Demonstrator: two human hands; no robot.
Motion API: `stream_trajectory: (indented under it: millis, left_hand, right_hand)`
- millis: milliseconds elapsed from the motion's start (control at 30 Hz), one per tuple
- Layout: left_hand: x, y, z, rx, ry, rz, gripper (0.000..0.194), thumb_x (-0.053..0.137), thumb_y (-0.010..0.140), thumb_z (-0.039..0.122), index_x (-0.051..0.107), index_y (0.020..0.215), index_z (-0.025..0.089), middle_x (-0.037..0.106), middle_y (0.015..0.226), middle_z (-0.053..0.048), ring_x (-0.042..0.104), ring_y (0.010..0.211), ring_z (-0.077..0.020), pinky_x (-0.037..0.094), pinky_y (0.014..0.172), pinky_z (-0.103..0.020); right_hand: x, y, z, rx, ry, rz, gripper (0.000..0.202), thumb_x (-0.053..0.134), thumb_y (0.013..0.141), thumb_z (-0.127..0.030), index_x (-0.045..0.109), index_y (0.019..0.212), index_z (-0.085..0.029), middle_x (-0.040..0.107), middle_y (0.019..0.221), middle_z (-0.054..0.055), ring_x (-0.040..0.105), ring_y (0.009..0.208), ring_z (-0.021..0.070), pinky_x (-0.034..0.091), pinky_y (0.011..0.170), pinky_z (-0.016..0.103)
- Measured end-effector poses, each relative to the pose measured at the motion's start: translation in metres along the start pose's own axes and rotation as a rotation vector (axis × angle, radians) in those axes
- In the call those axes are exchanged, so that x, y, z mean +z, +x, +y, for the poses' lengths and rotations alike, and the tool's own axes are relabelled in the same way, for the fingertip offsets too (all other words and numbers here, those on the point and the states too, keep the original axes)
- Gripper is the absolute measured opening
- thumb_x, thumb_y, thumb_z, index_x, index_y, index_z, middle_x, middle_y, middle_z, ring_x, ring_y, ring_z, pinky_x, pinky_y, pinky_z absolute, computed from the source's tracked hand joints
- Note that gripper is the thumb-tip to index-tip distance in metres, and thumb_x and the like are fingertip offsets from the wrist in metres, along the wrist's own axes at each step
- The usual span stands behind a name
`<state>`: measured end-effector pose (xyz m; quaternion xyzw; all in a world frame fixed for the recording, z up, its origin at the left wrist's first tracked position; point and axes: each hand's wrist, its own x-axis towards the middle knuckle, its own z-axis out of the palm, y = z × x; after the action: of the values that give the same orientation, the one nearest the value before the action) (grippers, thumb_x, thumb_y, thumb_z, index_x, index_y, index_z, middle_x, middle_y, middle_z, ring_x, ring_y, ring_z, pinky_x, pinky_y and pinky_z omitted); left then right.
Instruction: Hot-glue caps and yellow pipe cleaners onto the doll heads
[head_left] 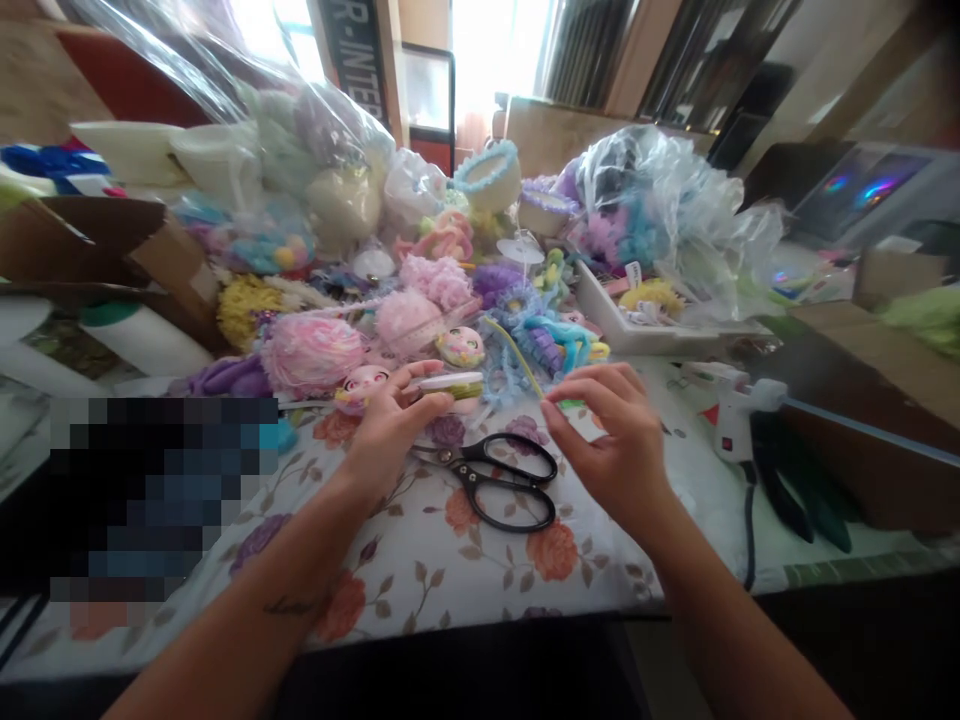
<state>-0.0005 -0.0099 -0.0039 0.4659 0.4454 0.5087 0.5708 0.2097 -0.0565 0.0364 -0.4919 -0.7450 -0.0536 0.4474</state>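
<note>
My left hand (386, 425) grips a spool (466, 388) with a white rim and yellow-green ribbon wound on it, thumb and fingers around its left side. A thin yellow ribbon (519, 352) is pinched between the thumb and forefinger of my right hand (613, 420); its other end curves up and to the left. Whether this strip joins the spool, I cannot tell. Black-handled scissors (454, 456) lie on the flowered tablecloth (427, 570) between and below my hands. Just beyond the spool rests a small doll head (460, 346), and another doll head (364, 382) lies partly behind my left hand.
Pink yarn (311, 352), fluffy pompoms (409, 318) and blue trim (517, 310) crowd the table's middle. A white tray (637, 338) stands behind my right hand. At right are a glue gun (739, 415) and a cardboard box (877, 420). A blurred-out patch covers the left.
</note>
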Motion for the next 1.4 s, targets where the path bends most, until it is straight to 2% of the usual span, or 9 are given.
stream_trajectory:
  millis: [133,333,533,700,933,1167,1300,1400]
  left_hand:
    - [0.004,-0.002,0.008,0.03,0.086,0.052,0.055,0.073,0.071,0.027,0.055,0.123,0.019,0.07,0.091,-0.003,0.066,0.085,-0.0194,0.05,0.074,-0.028]
    - [0.006,-0.004,0.008,0.081,0.13,0.045,0.06,0.073,0.072,0.026,0.051,0.128,0.02,0.07,0.096,-0.003,0.066,0.09,-0.0192,0.051,0.076,-0.027]
    - [0.006,-0.004,0.007,0.082,0.121,0.011,0.064,0.074,0.071,0.025,0.049,0.13,0.019,0.07,0.099,-0.005,0.066,0.091,-0.02,0.051,0.076,-0.028]
    - [0.007,-0.003,0.006,0.073,0.11,0.009,0.066,0.074,0.07,0.024,0.049,0.13,0.019,0.07,0.1,-0.006,0.066,0.09,-0.0202,0.05,0.075,-0.027]
    - [0.006,-0.003,0.004,0.083,0.164,-0.009,0.064,0.072,0.072,0.026,0.047,0.132,0.021,0.068,0.103,-0.006,0.065,0.093,-0.0199,0.051,0.076,-0.028]
    - [0.012,-0.006,0.005,0.163,0.171,0.055,0.064,0.071,0.068,0.021,0.049,0.128,0.019,0.067,0.101,-0.006,0.066,0.09,-0.0194,0.051,0.076,-0.027]
    - [0.015,-0.007,0.008,0.16,0.158,0.098,0.065,0.072,0.065,0.02,0.049,0.126,0.018,0.067,0.1,-0.005,0.066,0.088,-0.0193,0.051,0.074,-0.026]
    - [0.015,-0.007,0.008,0.143,0.143,0.087,0.064,0.071,0.066,0.02,0.048,0.126,0.019,0.066,0.098,-0.004,0.066,0.087,-0.0189,0.052,0.072,-0.026]
  right_hand:
    - [0.031,0.019,-0.011,-0.152,0.078,-0.048,0.009,0.059,0.088,-0.018,0.063,0.08,-0.021,0.064,0.08,0.004,0.054,0.083,0.0209,0.046,0.081,0.037]
    - [0.057,0.003,-0.01,-0.051,0.146,0.02,0.007,0.058,0.09,-0.021,0.064,0.086,-0.022,0.064,0.083,0.004,0.054,0.084,0.0204,0.047,0.082,0.038]
    - [0.059,-0.006,-0.007,-0.014,0.154,0.071,0.006,0.06,0.089,-0.021,0.065,0.09,-0.022,0.065,0.086,0.005,0.055,0.087,0.0213,0.048,0.083,0.039]
    - [0.06,-0.005,-0.005,-0.045,0.124,0.049,0.009,0.057,0.091,-0.022,0.066,0.092,-0.023,0.065,0.088,0.006,0.055,0.088,0.0222,0.047,0.083,0.039]
    - [0.063,-0.006,-0.005,-0.093,0.118,0.029,0.009,0.055,0.092,-0.018,0.061,0.085,-0.022,0.063,0.086,0.005,0.053,0.087,0.0207,0.046,0.082,0.036]
    - [0.067,-0.004,-0.009,0.086,0.203,-0.013,0.014,0.055,0.088,-0.019,0.056,0.074,-0.021,0.061,0.077,0.003,0.052,0.079,0.0201,0.044,0.077,0.036]
    - [0.068,-0.004,-0.01,0.193,0.248,-0.028,0.014,0.057,0.085,-0.019,0.056,0.072,-0.021,0.061,0.075,0.002,0.054,0.079,0.0202,0.043,0.076,0.036]
    - [0.068,-0.004,-0.011,0.222,0.253,-0.019,0.014,0.058,0.086,-0.02,0.058,0.072,-0.021,0.062,0.075,0.002,0.055,0.079,0.0202,0.043,0.076,0.036]
